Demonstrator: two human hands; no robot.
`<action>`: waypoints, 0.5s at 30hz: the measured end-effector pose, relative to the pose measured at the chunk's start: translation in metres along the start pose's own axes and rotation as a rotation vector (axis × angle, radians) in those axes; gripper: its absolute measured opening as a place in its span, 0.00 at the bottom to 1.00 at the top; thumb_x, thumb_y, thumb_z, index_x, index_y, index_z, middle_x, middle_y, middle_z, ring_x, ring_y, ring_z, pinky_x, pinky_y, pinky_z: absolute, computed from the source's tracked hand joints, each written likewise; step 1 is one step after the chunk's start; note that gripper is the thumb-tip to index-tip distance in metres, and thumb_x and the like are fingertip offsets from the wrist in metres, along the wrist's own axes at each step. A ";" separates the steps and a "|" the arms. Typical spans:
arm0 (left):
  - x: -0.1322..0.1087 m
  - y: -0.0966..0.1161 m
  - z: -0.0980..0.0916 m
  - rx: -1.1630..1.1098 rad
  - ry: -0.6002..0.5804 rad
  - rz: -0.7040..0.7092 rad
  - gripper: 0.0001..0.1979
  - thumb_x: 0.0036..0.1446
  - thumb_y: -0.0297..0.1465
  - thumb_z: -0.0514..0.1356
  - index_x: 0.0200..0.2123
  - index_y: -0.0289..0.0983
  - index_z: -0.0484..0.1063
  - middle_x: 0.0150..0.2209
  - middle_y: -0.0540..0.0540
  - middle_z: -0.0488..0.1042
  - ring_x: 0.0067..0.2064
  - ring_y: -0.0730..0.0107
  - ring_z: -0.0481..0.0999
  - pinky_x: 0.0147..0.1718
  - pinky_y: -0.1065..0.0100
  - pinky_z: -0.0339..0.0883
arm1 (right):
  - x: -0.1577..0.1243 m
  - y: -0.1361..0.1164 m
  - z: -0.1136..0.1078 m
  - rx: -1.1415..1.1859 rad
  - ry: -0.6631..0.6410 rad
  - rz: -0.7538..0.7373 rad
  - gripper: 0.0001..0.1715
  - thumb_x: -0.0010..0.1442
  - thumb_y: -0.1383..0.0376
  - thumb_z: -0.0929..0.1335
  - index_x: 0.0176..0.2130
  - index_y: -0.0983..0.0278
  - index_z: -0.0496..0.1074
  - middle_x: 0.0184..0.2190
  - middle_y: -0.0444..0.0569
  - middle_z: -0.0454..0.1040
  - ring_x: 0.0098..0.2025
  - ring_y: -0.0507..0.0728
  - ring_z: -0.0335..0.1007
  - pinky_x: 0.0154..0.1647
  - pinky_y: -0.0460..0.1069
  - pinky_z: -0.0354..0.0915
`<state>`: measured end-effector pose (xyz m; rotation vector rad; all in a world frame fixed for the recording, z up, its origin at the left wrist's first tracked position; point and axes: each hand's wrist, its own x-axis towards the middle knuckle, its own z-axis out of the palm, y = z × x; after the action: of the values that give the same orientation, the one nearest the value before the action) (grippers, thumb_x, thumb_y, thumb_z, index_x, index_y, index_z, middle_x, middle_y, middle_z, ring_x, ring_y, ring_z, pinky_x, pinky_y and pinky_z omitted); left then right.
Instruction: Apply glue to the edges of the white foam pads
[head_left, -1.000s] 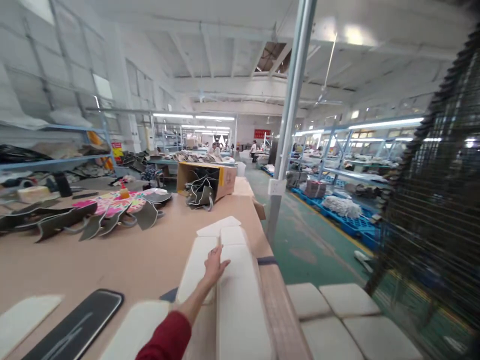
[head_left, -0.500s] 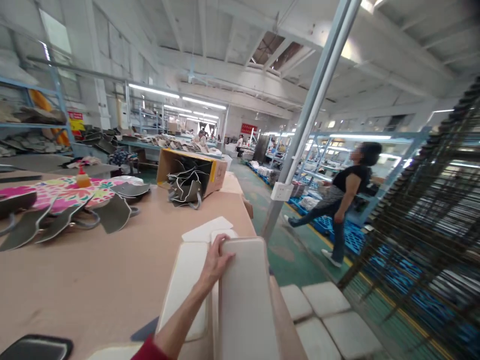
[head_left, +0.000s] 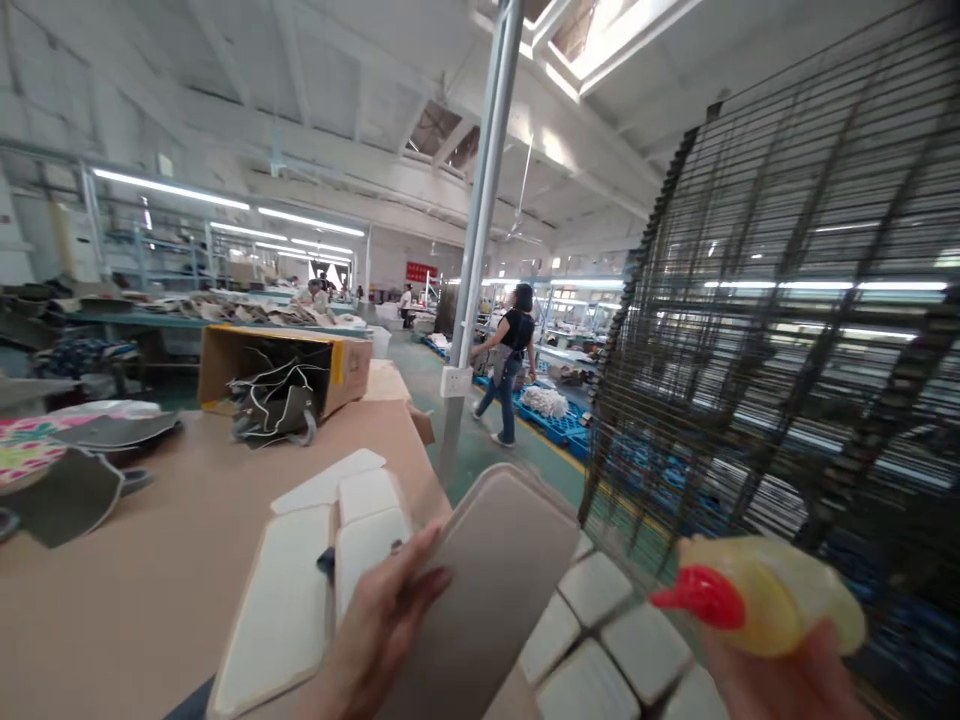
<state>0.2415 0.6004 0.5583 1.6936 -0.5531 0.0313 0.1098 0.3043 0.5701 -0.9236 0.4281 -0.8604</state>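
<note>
Looking down from the head camera, the left hand [head_left: 382,625] grips a flat beige panel [head_left: 491,580] by its near left edge, the thumb lying on the upper face. The panel hangs in the air over the right edge of the table [head_left: 150,580]. Its long axis runs from the hand up and away to the right, tilted, with the rounded far end towards the pole [head_left: 480,250].

The right hand [head_left: 784,680], partly cut off by the bottom of the picture, is closed around a soft yellowish bottle [head_left: 780,600]. The bottle lies on its side to the right of the panel, apart from it, its red cap [head_left: 694,595] pointing left at the panel's right edge.

White pads [head_left: 285,600] lie flat along the table's right edge, beside the left hand. An open cardboard box [head_left: 289,365] sits at the far edge. A dark wire rack [head_left: 787,350] stands to the right, and a person [head_left: 511,360] walks in the aisle.

Nothing readable shows on the bottle or box; the red sign [head_left: 420,271] on the far wall is too small to read.
</note>
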 end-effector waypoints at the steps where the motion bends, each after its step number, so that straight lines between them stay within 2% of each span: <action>1: 0.000 0.020 -0.004 0.047 -0.139 0.012 0.22 0.54 0.40 0.60 0.52 0.41 0.75 0.47 0.46 0.78 0.50 0.56 0.75 0.50 0.64 0.67 | 0.001 -0.016 0.002 0.045 -0.004 0.028 0.33 0.51 0.46 0.72 0.54 0.53 0.70 0.58 0.49 0.65 0.57 0.64 0.64 0.48 0.54 0.70; 2: -0.001 0.039 -0.005 0.086 -0.277 0.004 0.21 0.55 0.39 0.59 0.52 0.41 0.75 0.45 0.47 0.79 0.48 0.58 0.76 0.48 0.66 0.68 | 0.002 -0.033 0.004 0.065 0.020 0.010 0.35 0.46 0.43 0.74 0.50 0.54 0.73 0.56 0.51 0.68 0.54 0.65 0.67 0.45 0.53 0.71; 4: -0.003 0.071 -0.001 0.122 -0.546 -0.053 0.20 0.56 0.36 0.59 0.52 0.41 0.75 0.42 0.49 0.80 0.44 0.62 0.77 0.44 0.69 0.68 | 0.003 -0.064 0.007 0.089 -0.067 -0.035 0.42 0.35 0.42 0.78 0.48 0.55 0.74 0.53 0.55 0.70 0.53 0.69 0.68 0.45 0.58 0.71; 7: -0.008 0.103 0.020 0.079 -0.847 -0.183 0.21 0.55 0.33 0.60 0.52 0.40 0.75 0.42 0.51 0.80 0.43 0.65 0.77 0.43 0.72 0.68 | 0.007 -0.095 0.000 0.059 -0.198 -0.048 0.51 0.22 0.46 0.82 0.47 0.57 0.74 0.50 0.58 0.71 0.49 0.70 0.70 0.43 0.59 0.71; 10: -0.015 0.124 0.043 0.092 -0.984 -0.250 0.20 0.53 0.34 0.61 0.51 0.39 0.76 0.42 0.51 0.80 0.44 0.63 0.77 0.41 0.72 0.69 | 0.017 -0.105 -0.016 -0.009 -0.321 0.008 0.55 0.19 0.48 0.82 0.48 0.59 0.73 0.49 0.61 0.72 0.46 0.72 0.72 0.41 0.62 0.70; 15: -0.025 0.150 0.062 0.151 -1.042 -0.319 0.21 0.51 0.35 0.63 0.49 0.35 0.77 0.42 0.49 0.80 0.45 0.59 0.77 0.43 0.69 0.69 | 0.028 -0.104 -0.032 -0.036 -0.543 0.070 0.55 0.22 0.48 0.81 0.50 0.60 0.71 0.44 0.62 0.73 0.42 0.74 0.73 0.39 0.68 0.68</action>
<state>0.1456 0.5374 0.6752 1.8477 -1.0393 -1.1113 0.0582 0.2328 0.6391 -1.1225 0.0052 -0.5092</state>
